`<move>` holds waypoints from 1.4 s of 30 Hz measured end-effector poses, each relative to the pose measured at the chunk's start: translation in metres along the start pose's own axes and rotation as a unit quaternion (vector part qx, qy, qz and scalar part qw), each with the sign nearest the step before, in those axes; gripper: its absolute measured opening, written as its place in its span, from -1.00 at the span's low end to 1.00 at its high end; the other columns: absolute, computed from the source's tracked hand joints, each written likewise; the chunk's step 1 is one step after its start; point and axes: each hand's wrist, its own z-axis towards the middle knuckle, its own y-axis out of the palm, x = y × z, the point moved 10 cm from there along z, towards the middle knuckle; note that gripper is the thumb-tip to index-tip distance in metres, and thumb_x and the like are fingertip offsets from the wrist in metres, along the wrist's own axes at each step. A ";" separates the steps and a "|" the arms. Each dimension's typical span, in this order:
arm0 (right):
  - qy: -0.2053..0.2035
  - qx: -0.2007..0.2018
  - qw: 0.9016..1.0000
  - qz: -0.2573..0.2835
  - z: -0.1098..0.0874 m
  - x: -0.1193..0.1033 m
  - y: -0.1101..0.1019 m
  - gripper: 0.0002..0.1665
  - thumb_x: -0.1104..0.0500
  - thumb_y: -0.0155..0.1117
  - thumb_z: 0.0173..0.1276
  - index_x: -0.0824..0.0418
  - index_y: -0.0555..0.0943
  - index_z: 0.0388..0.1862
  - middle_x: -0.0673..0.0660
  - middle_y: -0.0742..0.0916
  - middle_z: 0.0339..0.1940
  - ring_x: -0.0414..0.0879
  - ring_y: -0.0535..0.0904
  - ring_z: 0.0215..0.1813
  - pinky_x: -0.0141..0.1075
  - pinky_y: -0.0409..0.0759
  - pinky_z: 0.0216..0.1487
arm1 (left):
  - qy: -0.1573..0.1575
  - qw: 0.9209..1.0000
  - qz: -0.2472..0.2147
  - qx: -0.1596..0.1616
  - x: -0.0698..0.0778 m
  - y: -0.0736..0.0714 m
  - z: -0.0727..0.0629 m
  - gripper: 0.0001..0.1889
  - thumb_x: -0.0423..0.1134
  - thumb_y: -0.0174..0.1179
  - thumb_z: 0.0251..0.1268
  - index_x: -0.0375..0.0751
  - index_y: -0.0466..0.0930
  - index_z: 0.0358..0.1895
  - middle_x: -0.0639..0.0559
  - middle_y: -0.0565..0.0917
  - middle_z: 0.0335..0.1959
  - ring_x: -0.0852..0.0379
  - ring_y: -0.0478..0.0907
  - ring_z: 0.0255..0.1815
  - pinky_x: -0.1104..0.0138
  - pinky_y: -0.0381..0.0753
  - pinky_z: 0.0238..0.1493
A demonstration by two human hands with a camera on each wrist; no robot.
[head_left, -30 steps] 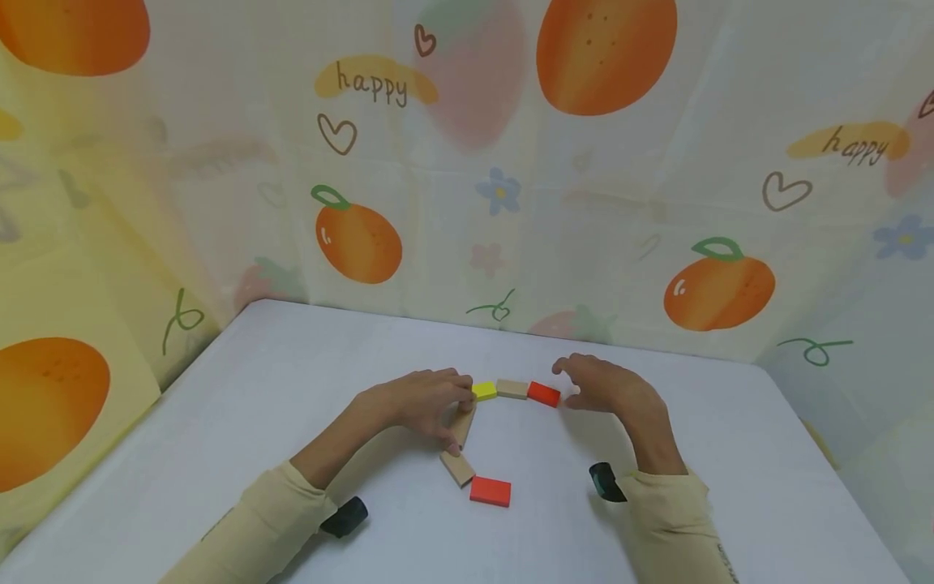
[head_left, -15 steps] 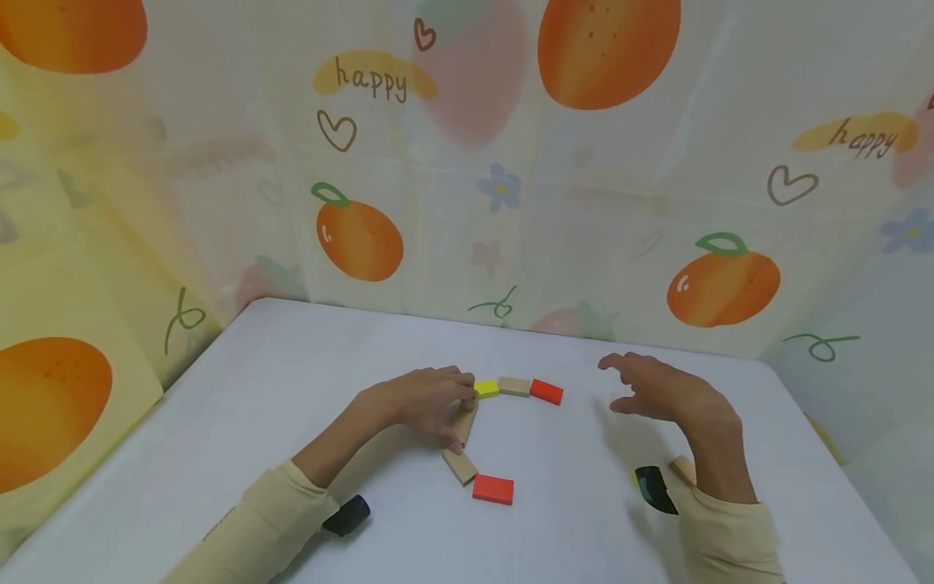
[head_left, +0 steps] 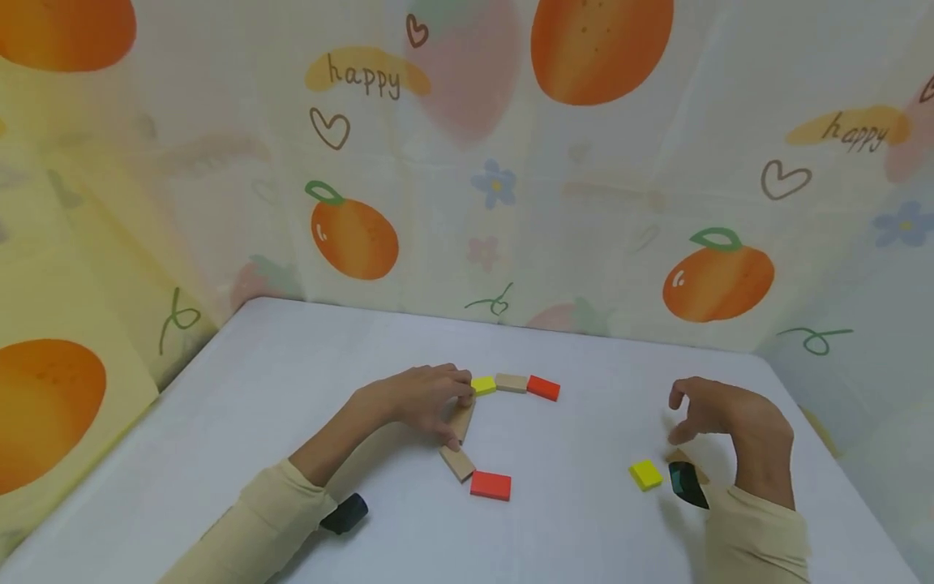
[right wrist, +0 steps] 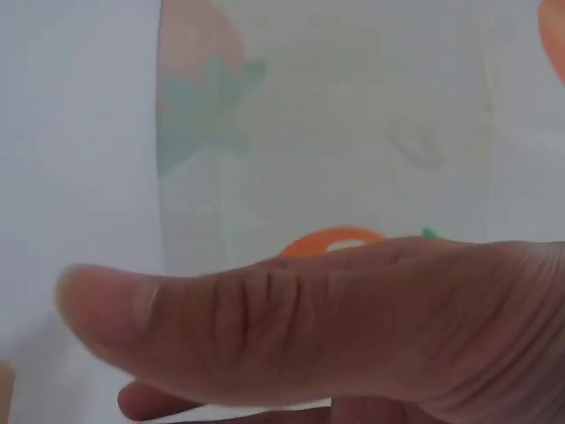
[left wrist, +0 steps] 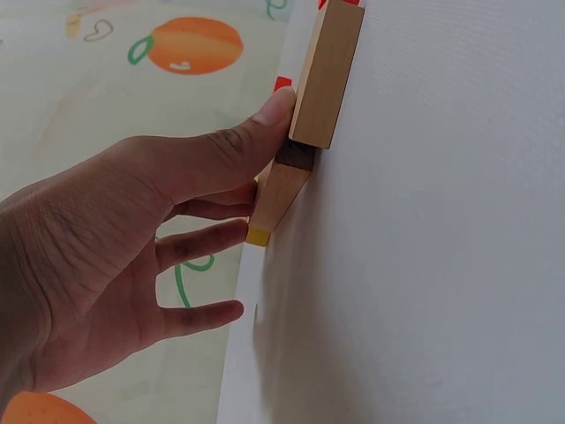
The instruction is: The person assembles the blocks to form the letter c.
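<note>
My left hand [head_left: 419, 397] pinches a plain wooden block [head_left: 463, 422] between thumb and fingers. This block is part of a curved row on the white table. Beyond it come a yellow block [head_left: 484, 386], a wooden block and a red block [head_left: 543, 388]. On the near side, a wooden block [left wrist: 327, 75] lies by my left thumb, followed by a red block [head_left: 491, 485]. My right hand [head_left: 737, 418] hovers at the right with fingers loosely bent, holding nothing. Below it lies a wooden block [head_left: 679, 456], partly hidden by the wrist camera. A yellow block [head_left: 645, 474] lies beside that one.
A white table [head_left: 350, 332] spreads under the blocks. Behind it hangs a printed cloth [head_left: 438, 203] with oranges and flowers. Dark wrist cameras [head_left: 344, 514] stick out below both wrists, close above the tabletop.
My right hand has moved right and nearer, away from the red block at the row's far end. The loose yellow and wooden blocks at right have come into view. My left hand stays put.
</note>
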 end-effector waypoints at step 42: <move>-0.007 -0.021 1.000 0.022 0.032 0.013 0.025 -0.71 0.32 0.52 0.08 0.10 0.59 -0.30 0.08 0.62 -0.33 0.03 0.49 -0.12 -0.11 0.47 -0.15 | 0.004 1.000 -0.003 0.002 0.000 -0.001 -0.001 -0.36 0.24 0.53 0.09 0.00 0.69 0.19 0.12 0.62 0.12 0.18 0.49 0.17 0.23 0.65 0.27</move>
